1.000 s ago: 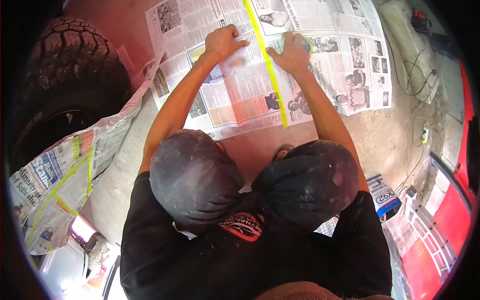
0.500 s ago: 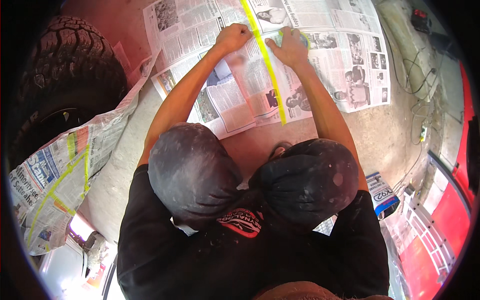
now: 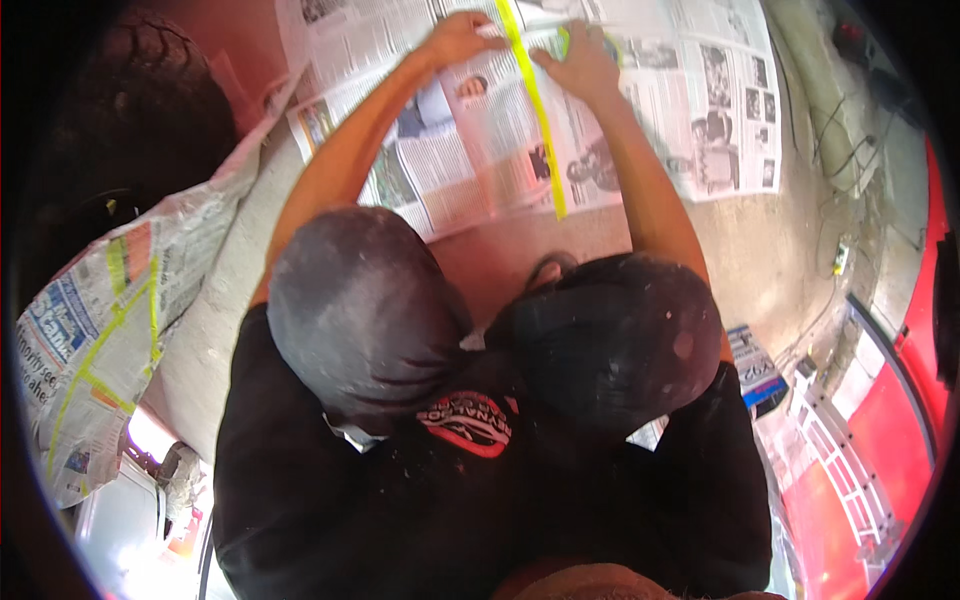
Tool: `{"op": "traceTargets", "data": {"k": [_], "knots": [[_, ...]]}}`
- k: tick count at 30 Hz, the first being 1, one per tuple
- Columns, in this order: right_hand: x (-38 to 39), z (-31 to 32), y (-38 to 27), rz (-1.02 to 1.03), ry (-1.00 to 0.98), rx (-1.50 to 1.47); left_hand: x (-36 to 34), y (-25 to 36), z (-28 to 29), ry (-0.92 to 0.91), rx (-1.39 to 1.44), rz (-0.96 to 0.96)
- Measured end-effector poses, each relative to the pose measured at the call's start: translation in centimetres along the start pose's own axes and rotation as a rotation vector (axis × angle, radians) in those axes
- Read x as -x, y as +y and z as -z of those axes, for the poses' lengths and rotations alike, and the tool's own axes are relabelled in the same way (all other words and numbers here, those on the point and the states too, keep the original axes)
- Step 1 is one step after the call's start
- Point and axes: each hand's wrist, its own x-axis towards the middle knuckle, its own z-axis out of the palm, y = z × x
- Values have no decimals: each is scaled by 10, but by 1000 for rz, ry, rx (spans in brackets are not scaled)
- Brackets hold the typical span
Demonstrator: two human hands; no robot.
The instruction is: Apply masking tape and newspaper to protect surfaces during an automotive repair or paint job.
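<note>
Newspaper (image 3: 470,150) flat, open between hands; tyre (image 3: 120,150) blocks left (cables (image 3: 850,160) clutter right floor).

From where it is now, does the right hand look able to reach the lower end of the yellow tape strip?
Probably yes: the right hand rests beside the yellow tape strip, and only flat newspaper lies along it.

Both hands have slid farther up the sheets, toward twelve o'clock. The left hand (image 3: 458,38), which lay flat and spread on the printed newspaper sheets (image 3: 450,140) a moment ago, has curled and closed in on the long yellow-green strip of masking tape (image 3: 535,110) from its nine o'clock side. The right hand (image 3: 583,65) has moved up along the strip's three o'clock side. The two hands now sit closer together, either side of the tape near its upper end.
</note>
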Motion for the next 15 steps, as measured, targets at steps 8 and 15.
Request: {"op": "traceTargets", "data": {"k": [8, 15], "knots": [[82, 20, 41, 166, 279, -167, 43, 51, 9, 205, -520, -208], [236, 29, 39, -105, 15, -239, 171, 45, -78, 68, -414, -782]]}}
